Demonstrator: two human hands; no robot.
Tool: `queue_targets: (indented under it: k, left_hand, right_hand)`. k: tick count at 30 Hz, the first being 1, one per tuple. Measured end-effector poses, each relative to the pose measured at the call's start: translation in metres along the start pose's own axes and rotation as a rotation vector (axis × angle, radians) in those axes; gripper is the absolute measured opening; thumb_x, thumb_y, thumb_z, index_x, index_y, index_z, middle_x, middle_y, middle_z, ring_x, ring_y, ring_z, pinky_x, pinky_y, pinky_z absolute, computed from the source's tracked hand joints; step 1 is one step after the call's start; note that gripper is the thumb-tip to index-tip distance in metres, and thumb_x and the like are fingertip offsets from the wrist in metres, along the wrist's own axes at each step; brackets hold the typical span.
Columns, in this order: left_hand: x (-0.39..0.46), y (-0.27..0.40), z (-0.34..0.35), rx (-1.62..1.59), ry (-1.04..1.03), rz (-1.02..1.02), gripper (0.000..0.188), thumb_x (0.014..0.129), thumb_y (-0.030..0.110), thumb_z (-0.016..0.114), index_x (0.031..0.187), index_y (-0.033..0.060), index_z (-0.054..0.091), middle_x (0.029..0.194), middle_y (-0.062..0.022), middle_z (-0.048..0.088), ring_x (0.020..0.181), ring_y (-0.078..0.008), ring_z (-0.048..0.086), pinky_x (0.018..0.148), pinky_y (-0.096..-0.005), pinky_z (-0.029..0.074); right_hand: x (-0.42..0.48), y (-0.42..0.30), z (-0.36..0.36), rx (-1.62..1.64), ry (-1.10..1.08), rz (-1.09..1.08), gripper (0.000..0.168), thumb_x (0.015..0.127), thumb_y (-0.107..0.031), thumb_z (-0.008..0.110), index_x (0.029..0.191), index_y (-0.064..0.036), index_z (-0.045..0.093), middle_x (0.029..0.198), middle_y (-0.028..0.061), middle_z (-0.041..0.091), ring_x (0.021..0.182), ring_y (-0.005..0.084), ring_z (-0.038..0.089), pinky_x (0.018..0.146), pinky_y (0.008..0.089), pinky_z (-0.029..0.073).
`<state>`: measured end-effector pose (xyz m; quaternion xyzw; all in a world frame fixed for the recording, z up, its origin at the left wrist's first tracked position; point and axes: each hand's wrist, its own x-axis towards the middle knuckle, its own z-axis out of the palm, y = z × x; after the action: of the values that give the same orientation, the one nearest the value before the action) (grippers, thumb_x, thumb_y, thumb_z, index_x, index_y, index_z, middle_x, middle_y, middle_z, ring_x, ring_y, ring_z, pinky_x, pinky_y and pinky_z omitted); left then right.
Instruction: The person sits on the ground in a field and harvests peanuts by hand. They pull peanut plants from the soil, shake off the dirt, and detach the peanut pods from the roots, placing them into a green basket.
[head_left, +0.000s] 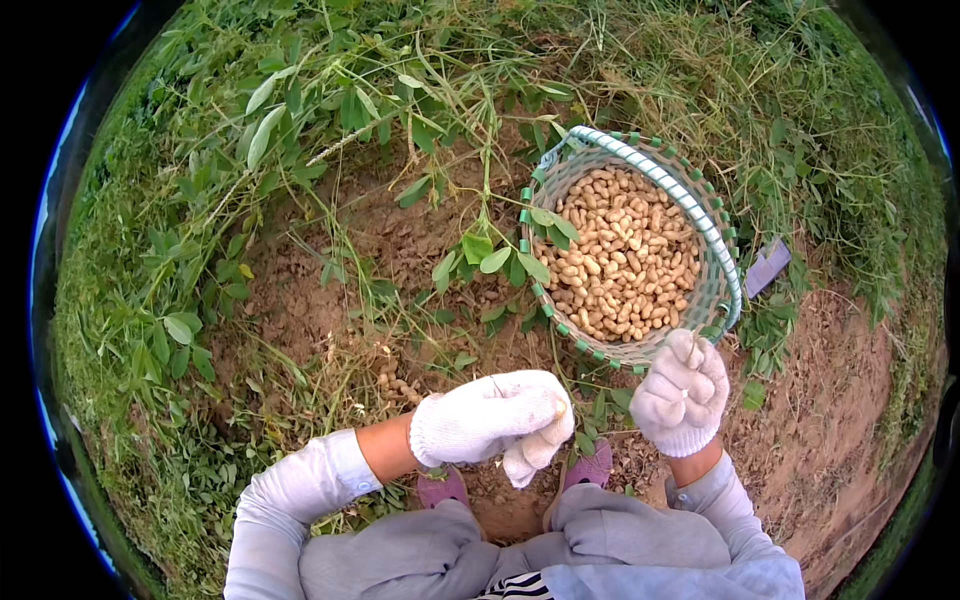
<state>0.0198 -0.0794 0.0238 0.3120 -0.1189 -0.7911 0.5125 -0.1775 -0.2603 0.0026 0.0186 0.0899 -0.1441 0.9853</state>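
In a white knit glove, my left hand (495, 420) is held above the ground in front of my knees. Its thumb and curled fingers pinch a small yellowish piece, which looks like a peanut (560, 408) mostly covered by the glove. My right hand (681, 397), gloved the same way, is closed at the near right rim of a woven basket (534, 210). A thin plant stem (695, 339) pokes out from its fingertips. Unshelled peanuts (622, 247) fill much of the basket. The wrapped handle (675, 184) leans over to the right side.
Leafy peanut plants (480, 247) overhang the basket's left edge. Several peanuts (394, 382) lie on the soil left of my left hand. A grey flat piece (766, 268) rests right of the basket. Purple shoes (589, 469) stand below my hands. Bare soil (832, 390) stretches to the right.
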Motion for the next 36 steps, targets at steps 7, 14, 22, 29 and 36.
queue_targets:
  k: [7,14,22,29,36]
  left_hand:
    - [0.043,0.026,-0.009,0.388,0.368,0.296,0.037,0.102,0.025,0.058,0.132,0.0046,0.050,0.117,-0.0084,0.063,0.100,-0.0156,0.067,0.090,-0.0322,0.056]
    - [0.053,0.046,-0.023,0.631,0.523,0.379,0.057,0.102,0.021,0.057,0.151,0.0037,0.034,0.150,-0.0092,0.044,0.134,-0.0203,0.047,0.109,-0.0344,0.042]
    - [0.025,0.007,-0.038,0.283,0.380,0.152,0.034,0.103,0.023,0.057,0.128,0.0009,0.058,0.118,-0.0088,0.065,0.110,-0.0218,0.066,0.099,-0.0375,0.053]
    - [0.031,0.007,-0.045,0.245,0.369,0.138,0.031,0.102,0.025,0.058,0.123,0.0025,0.061,0.113,-0.0078,0.067,0.104,-0.0207,0.068,0.095,-0.0363,0.055]
    - [0.042,0.002,-0.045,0.248,0.395,0.114,0.032,0.102,0.024,0.057,0.127,0.0031,0.058,0.118,-0.0085,0.064,0.106,-0.0212,0.067,0.096,-0.0359,0.054]
  right_hand:
    - [0.007,-0.011,-0.002,-2.095,-0.229,0.876,0.048,0.093,-0.032,0.065,0.134,-0.008,0.056,0.095,0.0101,0.072,0.088,0.0182,0.070,0.078,0.0323,0.056]
    - [0.093,-0.089,-0.058,-2.803,0.710,0.368,0.034,0.089,-0.031,0.062,0.110,-0.005,0.066,0.107,0.0180,0.071,0.103,0.0355,0.068,0.089,0.0444,0.053]
    - [0.111,-0.103,-0.093,-2.851,0.610,0.624,0.031,0.090,-0.030,0.058,0.108,-0.007,0.069,0.108,0.0187,0.070,0.105,0.0382,0.066,0.091,0.0456,0.053]
    - [0.064,-0.102,-0.050,-1.454,0.556,0.111,0.016,0.096,-0.017,0.062,0.099,-0.001,0.064,0.072,0.0065,0.067,0.055,0.0159,0.064,0.056,0.0284,0.056]
    - [0.049,-0.052,-0.035,-0.807,0.252,0.147,0.023,0.095,-0.016,0.062,0.104,0.004,0.060,0.069,0.0099,0.064,0.050,0.0177,0.061,0.054,0.0314,0.058]
